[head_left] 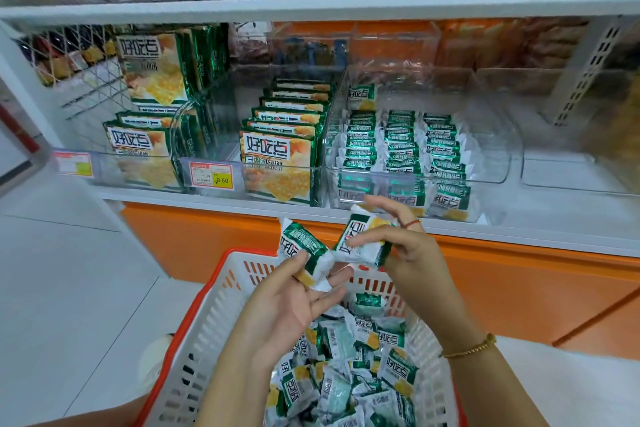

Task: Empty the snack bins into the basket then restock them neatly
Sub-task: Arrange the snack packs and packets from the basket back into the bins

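- Basket: white slotted walls, orange rim, at the bottom of the view; it holds a loose heap of packets, green and white, lying at all angles.
- Left hand: palm up over the basket's far rim, thumb pinching one packet against the fingers.
- Right hand: just right of the left, above the same rim, fingers and thumb clamped on a second packet. The two held packets sit just beside each other.
- Bin: clear, on the shelf above and beyond the basket; it holds small packets in rows, standing on edge, with more at its front wall.
- Left of that bin, still beyond the basket: large packs stand in a file in a second clear bin.
- Price tag on that second bin's front.
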